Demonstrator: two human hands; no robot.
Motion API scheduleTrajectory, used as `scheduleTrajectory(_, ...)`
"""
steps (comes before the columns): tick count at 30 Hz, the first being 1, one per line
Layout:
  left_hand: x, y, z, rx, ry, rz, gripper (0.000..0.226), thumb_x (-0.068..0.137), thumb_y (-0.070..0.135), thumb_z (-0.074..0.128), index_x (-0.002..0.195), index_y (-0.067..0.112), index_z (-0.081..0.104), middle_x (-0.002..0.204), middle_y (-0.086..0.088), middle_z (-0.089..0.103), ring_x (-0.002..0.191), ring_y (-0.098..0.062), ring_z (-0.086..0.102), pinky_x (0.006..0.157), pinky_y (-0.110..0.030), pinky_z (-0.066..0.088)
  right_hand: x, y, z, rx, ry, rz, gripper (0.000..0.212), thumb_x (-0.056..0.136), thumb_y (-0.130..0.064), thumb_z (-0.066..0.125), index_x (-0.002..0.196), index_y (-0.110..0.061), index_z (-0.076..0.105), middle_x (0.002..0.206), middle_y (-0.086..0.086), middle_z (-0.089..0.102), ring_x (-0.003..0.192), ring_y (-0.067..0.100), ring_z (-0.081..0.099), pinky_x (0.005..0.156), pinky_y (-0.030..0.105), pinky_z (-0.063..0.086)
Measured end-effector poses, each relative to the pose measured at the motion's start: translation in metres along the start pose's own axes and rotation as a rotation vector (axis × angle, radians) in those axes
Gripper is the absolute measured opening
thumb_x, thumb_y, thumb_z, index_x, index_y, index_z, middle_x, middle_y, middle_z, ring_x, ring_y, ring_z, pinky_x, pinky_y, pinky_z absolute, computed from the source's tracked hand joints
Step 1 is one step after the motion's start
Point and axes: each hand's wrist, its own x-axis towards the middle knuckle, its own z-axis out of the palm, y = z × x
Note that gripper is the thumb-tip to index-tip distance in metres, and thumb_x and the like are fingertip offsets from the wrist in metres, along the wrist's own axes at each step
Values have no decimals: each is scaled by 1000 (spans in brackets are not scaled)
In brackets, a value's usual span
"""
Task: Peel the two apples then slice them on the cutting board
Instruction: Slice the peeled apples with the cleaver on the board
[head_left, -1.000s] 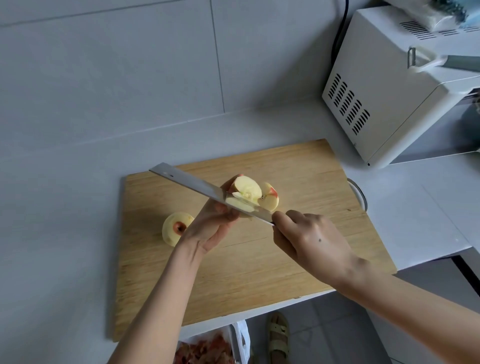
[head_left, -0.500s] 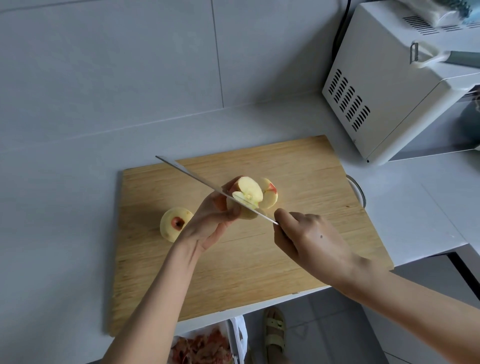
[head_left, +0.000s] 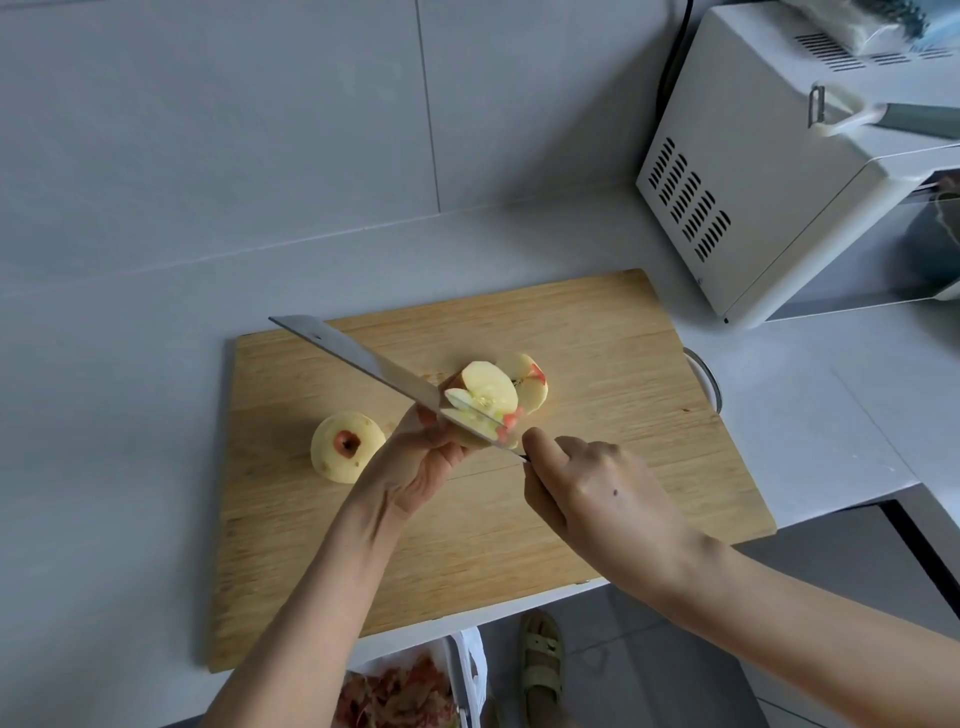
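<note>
While left hand (head_left: 426, 460) pinches the cut apple (head_left: 491, 387) and right hand (head_left: 597, 493) grips the knife (head_left: 363, 361), brace it flat on cutting board (head_left: 597, 338), thumb clear; peeled apple (head_left: 332, 447) at 9 o'clock.

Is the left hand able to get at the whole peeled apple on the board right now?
Probably yes: the whole peeled apple lies just beside the left hand, nothing between, though that hand grips the cut apple.

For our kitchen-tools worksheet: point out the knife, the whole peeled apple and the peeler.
knife (head_left: 363, 358), head view, flat of the blade.
whole peeled apple (head_left: 330, 460), head view, pale flesh left of the stem pit.
peeler (head_left: 917, 120), head view, grey handle.
</note>
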Motion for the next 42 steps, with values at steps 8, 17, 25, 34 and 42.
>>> scheduleTrajectory(8, 0, -1, 2, 29, 31, -28, 59, 49, 8, 92, 105, 11, 73, 113, -14, 67, 113, -31, 60, 97, -42, 50, 0, -2, 0, 32, -12, 40, 33, 85, -3, 60, 87, -16, 30, 51, -1, 30, 37, 19, 26, 35, 27, 21)
scheduleTrajectory(17, -1, -3, 4, 598, 206, 85, 72, 60, 15, 83, 127, 6, 56, 123, -18, 61, 120, -31, 54, 94, -35, 50, 1, 0, -1, 23, -10, 67, 28, 84, -1, 61, 83, -14, 37, 49, -2, 30, 36, 15, 23, 33, 28, 21)
scheduleTrajectory(25, 2, -6, 10, -82, 78, -52, 55, 49, 8, 91, 100, 5, 72, 113, -18, 64, 113, -36, 56, 100, -47, 43, -1, -2, -2, 36, 22, 44, 29, 85, -2, 56, 89, -16, 31, 52, -2, 29, 37, 17, 24, 34, 28, 22)
scheduleTrajectory(34, 2, -3, 20, -256, -5, -76, 44, 64, 7, 83, 105, -1, 69, 120, -27, 60, 116, -51, 52, 87, -47, 53, -1, 0, -3, 70, 79, 14, 33, 84, 0, 59, 87, -16, 31, 53, -1, 28, 38, 18, 24, 34, 29, 24)
scheduleTrajectory(42, 2, -3, 22, -304, 6, -81, 46, 70, 7, 79, 111, -6, 62, 124, -34, 54, 113, -55, 52, 85, -50, 53, 2, 2, -6, 83, 78, -5, 18, 88, -7, 46, 87, -15, 31, 54, -2, 27, 39, 18, 23, 33, 29, 24)
